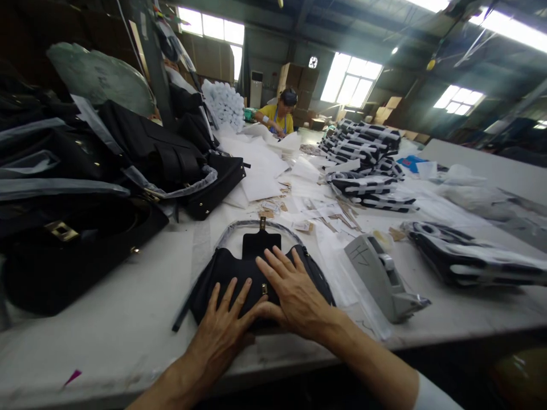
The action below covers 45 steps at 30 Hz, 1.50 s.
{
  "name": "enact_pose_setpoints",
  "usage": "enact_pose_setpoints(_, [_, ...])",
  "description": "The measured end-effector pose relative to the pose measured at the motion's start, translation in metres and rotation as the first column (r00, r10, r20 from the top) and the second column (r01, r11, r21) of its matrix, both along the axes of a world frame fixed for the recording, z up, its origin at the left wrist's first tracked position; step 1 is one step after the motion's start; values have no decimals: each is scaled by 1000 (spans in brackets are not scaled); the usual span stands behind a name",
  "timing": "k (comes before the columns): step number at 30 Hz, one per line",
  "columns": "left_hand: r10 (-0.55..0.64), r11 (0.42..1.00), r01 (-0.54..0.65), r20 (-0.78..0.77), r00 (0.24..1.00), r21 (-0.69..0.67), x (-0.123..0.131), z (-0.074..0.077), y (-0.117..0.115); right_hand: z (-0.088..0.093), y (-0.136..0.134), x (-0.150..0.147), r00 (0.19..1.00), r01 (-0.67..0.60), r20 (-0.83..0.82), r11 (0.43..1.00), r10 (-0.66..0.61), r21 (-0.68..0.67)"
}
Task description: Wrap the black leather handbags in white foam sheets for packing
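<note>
A black handbag (222, 267) lies on the white table in front of me, its flap (261, 246) folded back away from me. Clear wrapping covers the handle (235, 226), which arches behind the flap. My left hand (226, 319) rests with spread fingers on the bag's lower left front. Across the right half, my right hand (294, 290) lies flat, fingers apart, beside a small gold clasp (264, 288). The thumbs come close together at the bag's lower middle. Neither hand grips anything that I can see.
Black bags (171, 148) are heaped at the left. A grey tape dispenser (378, 279) stands right of the handbag, with a wrapped bag (470, 256) beyond it. Farther back are white paper sheets (256, 171), stacked wrapped bags (363, 148) and a seated person (280, 114).
</note>
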<state>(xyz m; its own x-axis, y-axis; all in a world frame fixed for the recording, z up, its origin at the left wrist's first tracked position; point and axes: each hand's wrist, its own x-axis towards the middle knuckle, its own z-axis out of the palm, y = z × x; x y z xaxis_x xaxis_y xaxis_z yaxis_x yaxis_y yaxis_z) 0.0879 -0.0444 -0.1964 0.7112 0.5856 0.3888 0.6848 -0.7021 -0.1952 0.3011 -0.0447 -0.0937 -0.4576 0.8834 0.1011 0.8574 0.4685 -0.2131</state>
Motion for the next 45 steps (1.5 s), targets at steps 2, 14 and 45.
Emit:
enact_pose_setpoints(2, [2,1000,-2,-1,1000,4,1,3,0,-10,5,-7,1000,-14,-11,1000,14,-16])
enact_pose_setpoints(14, [74,996,-78,88,993,39,-56,37,-17,-47,5,-7,999,36,2,996,-36,-86])
enact_pose_setpoints(45, [-181,877,208,103,978,-433,7,21,42,9,78,43,975,18,-195,918,-103,-397])
